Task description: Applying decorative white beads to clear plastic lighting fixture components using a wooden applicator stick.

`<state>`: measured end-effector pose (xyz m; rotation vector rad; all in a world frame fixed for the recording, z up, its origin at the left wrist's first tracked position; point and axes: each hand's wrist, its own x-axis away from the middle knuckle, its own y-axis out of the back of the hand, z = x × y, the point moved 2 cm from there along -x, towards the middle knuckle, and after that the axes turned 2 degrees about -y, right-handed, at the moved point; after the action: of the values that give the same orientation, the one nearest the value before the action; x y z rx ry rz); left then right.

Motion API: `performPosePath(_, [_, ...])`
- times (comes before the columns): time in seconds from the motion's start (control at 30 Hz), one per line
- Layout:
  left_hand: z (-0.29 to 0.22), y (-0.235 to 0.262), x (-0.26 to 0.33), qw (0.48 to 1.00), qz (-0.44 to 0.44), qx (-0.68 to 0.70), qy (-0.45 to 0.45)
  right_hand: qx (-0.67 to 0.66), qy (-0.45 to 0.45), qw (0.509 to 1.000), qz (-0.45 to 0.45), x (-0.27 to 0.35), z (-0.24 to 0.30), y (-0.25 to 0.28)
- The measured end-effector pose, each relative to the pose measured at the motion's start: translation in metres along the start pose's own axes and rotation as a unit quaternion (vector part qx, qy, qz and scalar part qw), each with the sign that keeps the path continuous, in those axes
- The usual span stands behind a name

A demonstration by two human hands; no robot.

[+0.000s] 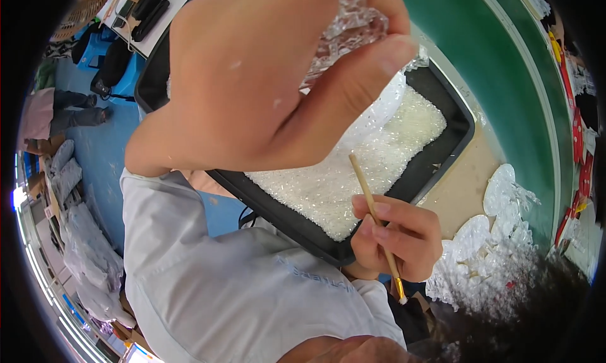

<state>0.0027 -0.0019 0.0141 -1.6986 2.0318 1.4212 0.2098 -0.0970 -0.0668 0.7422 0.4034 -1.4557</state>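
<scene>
My left hand [252, 92] is large and close in the upper middle. Its fingers are closed on a clear, faceted plastic piece [350, 32]. A whitish, translucent part [386, 104] shows below the thumb; I cannot tell whether it joins the clear piece. Beneath this hand lies a black tray [451, 126] holding white, sparkling glitter [341, 199]. By the tray's near right corner, my right hand [404, 240] pinches a thin paintbrush [380, 224] with a wooden handle. The brush's yellow ferrule and white-tipped bristles point down toward me; the handle end points over the glitter.
Several white, glittery, petal-like pieces [486, 249] lie right of my right hand. A green work surface [467, 22] curves along the right side. At far left, a person in jeans [79, 114] stands on the blue floor [95, 155], near blue stools [129, 79] and plastic bags [91, 256].
</scene>
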Motion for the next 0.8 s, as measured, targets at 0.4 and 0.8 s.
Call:
performPosePath(0.4, [-0.013, -0.002, 0.002, 0.999, -0.005, 0.013, 0.05, 0.055, -0.027, 0.998, 0.028, -0.008, 0.005, -0.003])
performPosePath(0.8, [-0.008, -0.006, 0.002, 0.997, -0.025, 0.056, 0.037, 0.048, -0.055, 0.997, -0.034, -0.001, 0.001, -0.002])
